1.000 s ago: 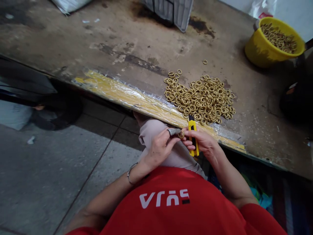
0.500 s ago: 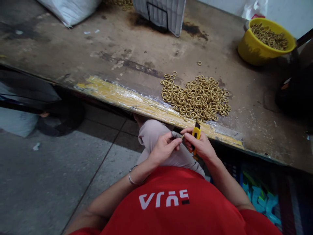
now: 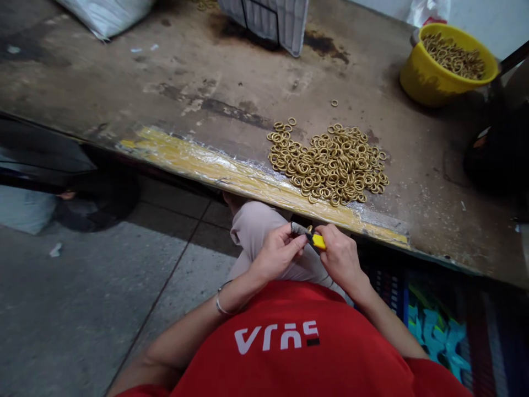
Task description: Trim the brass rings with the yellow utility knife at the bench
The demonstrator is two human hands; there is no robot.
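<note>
Above my lap, my left hand (image 3: 278, 251) pinches a small brass-coloured ring (image 3: 309, 229) between thumb and forefinger. A grey wrap covers that forefinger. My right hand (image 3: 339, 255) is closed around a yellow utility knife (image 3: 318, 241), whose dark blade end points left and meets the ring or lies right beside it; I cannot tell which. Just past my hands, a pile of similar rings (image 3: 330, 162) lies near the table's front edge. A single loose ring (image 3: 334, 103) sits behind the pile.
The worn table (image 3: 173, 71) has yellow tape (image 3: 185, 160) along its front edge. A yellow bucket (image 3: 430, 82) of rings stands at the back right. At the back are a grey panel on a wire stand (image 3: 264, 22) and a white sack (image 3: 111, 14). Turquoise pieces (image 3: 438, 336) lie below right.
The utility knife has swung from upright in my right hand to pointing left at the ring. My right hand has turned with it. My left hand has stayed nearly in place.
</note>
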